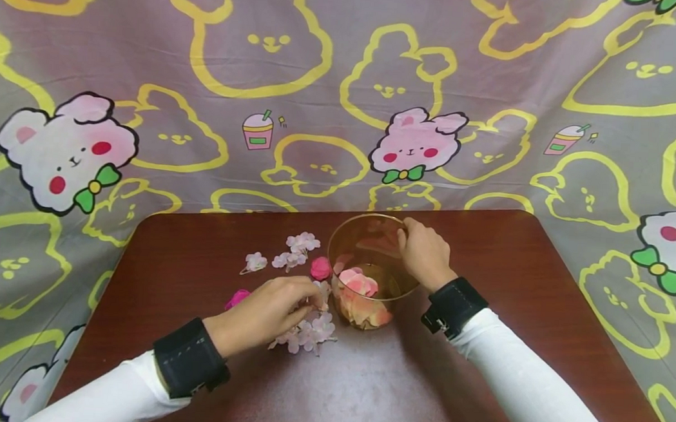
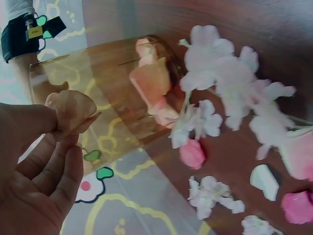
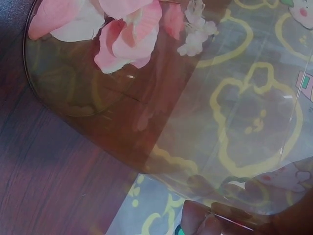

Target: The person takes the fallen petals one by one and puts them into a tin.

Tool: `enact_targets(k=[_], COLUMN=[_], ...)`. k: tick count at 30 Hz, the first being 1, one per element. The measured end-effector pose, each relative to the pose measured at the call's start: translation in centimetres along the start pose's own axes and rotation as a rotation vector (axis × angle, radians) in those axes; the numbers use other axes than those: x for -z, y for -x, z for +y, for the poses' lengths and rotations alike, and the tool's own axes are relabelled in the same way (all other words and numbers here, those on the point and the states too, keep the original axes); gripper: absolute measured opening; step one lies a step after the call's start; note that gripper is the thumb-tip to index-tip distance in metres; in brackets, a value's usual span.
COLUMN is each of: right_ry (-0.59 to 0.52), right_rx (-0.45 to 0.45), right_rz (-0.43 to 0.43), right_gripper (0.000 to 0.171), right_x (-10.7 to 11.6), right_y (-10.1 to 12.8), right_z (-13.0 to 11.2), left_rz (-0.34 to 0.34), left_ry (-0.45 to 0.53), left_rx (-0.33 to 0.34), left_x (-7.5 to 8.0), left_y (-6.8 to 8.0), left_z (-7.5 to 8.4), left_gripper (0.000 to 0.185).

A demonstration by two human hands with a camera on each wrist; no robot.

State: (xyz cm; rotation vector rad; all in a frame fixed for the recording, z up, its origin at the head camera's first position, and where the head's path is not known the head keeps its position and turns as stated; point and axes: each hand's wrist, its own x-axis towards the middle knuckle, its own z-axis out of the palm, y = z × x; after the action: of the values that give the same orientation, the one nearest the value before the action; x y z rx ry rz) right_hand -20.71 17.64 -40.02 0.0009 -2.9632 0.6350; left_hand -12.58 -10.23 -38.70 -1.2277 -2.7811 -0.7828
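A transparent amber glass bowl [image 1: 388, 282] stands on the table in the head view. Several pink and peach petals [image 1: 358, 302] lie in its bottom, and they also show through the glass in both wrist views. My right hand [image 1: 425, 252] grips the bowl's rim on the right side, fingers over the edge. Just left of the bowl, my left hand [image 1: 276, 310] pinches a peach petal [image 2: 73, 110] between thumb and fingers. In the left wrist view this petal overlaps the glass wall near the mouth. Pale pink blossom sprigs [image 1: 310, 332] lie below the left hand.
More pale blossoms [image 1: 295, 250] and a bright pink bud [image 1: 321, 268] lie left of the bowl. A magenta flower [image 1: 236, 298] is partly hidden behind the left hand. A curtain printed with cartoon rabbits [image 1: 329, 165] hangs behind the brown table [image 1: 172, 265].
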Motion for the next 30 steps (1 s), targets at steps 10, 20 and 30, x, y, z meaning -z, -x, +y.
enact_targets(k=[10, 20, 30], right_ry=[0.006, 0.005, 0.004], right_rx=[-0.008, -0.012, -0.01], right_rz=[-0.004, -0.008, -0.006], right_gripper=[0.022, 0.022, 0.02], right_x=[0.0, 0.1, 0.2], right_y=[0.0, 0.0, 0.0], right_z=[-0.1, -0.2, -0.2], left_rz=[0.052, 0.06, 0.105], left_ry=[0.043, 0.044, 0.047], left_rx=[-0.036, -0.035, -0.064], left_x=[1.2, 2.0, 2.5], left_y=[-2.0, -3.5, -5.6], left_z=[1.4, 2.4, 2.8], left_gripper=[0.015, 0.013, 0.011])
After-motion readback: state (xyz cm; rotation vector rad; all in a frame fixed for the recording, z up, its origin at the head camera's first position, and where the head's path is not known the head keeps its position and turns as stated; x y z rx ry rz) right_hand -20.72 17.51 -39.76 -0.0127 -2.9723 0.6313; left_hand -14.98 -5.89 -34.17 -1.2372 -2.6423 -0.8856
